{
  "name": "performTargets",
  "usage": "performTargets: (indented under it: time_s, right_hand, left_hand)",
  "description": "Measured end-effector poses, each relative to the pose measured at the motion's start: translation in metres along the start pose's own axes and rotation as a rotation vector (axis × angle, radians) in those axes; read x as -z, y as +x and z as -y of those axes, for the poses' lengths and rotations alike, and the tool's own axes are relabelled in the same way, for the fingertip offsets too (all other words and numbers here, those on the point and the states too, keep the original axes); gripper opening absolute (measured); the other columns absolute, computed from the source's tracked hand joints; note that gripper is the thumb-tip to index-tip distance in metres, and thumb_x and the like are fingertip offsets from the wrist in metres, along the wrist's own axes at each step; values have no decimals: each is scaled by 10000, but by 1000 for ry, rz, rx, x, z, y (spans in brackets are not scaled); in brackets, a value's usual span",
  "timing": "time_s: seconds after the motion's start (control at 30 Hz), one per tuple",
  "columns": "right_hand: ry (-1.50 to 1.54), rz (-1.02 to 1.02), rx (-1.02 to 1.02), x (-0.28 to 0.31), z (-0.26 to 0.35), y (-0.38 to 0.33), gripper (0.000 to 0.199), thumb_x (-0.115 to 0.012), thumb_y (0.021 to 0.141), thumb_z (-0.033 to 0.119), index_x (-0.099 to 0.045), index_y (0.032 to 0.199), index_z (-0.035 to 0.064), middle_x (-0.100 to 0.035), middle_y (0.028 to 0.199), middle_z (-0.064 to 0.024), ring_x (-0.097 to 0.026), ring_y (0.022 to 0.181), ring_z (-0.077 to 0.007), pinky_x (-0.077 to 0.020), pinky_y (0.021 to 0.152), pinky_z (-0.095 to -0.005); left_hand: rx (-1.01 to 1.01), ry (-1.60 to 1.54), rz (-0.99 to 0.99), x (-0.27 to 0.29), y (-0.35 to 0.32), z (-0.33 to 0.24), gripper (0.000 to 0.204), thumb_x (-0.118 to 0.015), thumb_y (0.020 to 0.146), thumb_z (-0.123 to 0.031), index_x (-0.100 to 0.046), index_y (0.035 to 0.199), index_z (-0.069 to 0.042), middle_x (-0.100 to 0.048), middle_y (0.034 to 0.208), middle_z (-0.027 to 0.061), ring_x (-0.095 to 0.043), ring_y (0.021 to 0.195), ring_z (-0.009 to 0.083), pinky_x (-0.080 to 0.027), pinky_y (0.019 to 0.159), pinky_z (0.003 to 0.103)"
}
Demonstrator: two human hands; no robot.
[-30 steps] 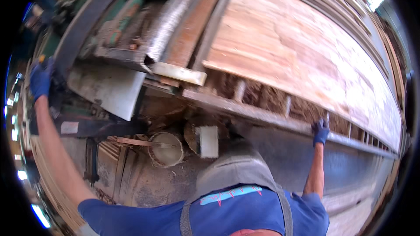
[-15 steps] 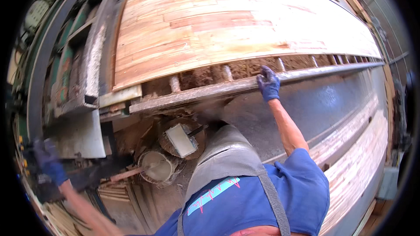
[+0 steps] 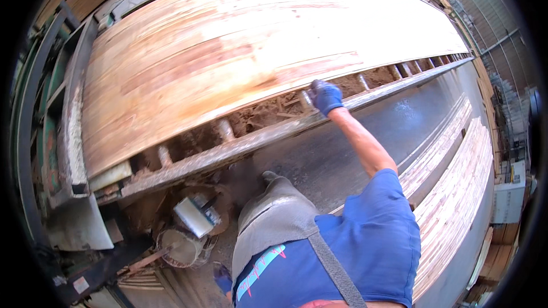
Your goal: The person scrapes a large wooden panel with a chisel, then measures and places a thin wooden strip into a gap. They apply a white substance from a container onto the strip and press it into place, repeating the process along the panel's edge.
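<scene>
A large panel of glued wooden strips lies on a roller conveyor, its left end close against a machine frame. At the panel's near edge is my right hand, in a blue and dark glove, with its fingers curled at the wood. The conveyor's metal side rail runs just below that hand. My left hand, gloved too, hangs low beside my grey apron. Its fingers are mostly hidden by my body and the apron.
Left stands the machine frame, coated with pale residue. Below it are a round bucket and a second container topped by a white rectangular object. Sawdust-like debris lies between the rollers. Stacked wooden strips lie on the right.
My left hand has dropped from the machine to beside my apron. My right hand has moved from the rail to the panel's edge. The view has shifted; the panel's left end appears closer to the frame.
</scene>
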State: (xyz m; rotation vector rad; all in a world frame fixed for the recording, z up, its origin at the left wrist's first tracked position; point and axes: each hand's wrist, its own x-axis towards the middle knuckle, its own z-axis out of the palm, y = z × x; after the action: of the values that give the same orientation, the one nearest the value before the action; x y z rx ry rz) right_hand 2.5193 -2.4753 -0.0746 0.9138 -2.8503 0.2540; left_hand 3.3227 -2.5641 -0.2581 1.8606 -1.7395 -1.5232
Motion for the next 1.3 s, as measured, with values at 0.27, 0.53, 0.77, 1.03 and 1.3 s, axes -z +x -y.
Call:
performTargets:
  time_s: [0.27,0.53,0.77,1.03,1.3]
  right_hand:
    - [35,236,213,7,66,28,123,-617,829,150,-663,929,96,-713,890,-188,-712,820,-353,-565,706,-462]
    - [192,135,275,-19,125,9,168,-626,806,222,-659,895,83,-695,807,-175,-698,724,-351,-552,622,-459]
    - [674,-61,177,39,67,-75,249,-625,877,304,-647,981,78,-686,936,-179,-677,862,-375,-537,747,-474]
    - [649,-164,-314,52,-181,-188,274,-601,944,307,-681,1108,103,-705,1033,-153,-676,944,-354,-545,816,-422]
    - [741,-65,-701,102,-402,-269,291,-556,953,324,-690,1093,106,-700,1066,-161,-664,1001,-357,-521,874,-439]
  left_hand:
    - [-60,160,104,-48,-15,-107,199,-550,997,-97,-592,1126,49,-642,986,94,-591,841,156,-508,750,313]
    - [-632,-27,368,-152,89,-306,282,-565,977,-74,-609,1228,48,-667,1118,113,-622,1008,181,-511,916,315]
    - [-815,4,456,-202,27,-465,251,-577,959,-60,-645,1181,35,-680,1134,131,-650,987,191,-539,880,327]
    - [-925,83,592,-370,-25,-490,221,-618,926,-66,-673,1107,48,-703,1078,152,-677,948,222,-535,878,341]
    - [-1192,295,579,-588,-147,-621,322,-685,869,-115,-669,1154,33,-716,1013,179,-702,819,283,-551,772,350]
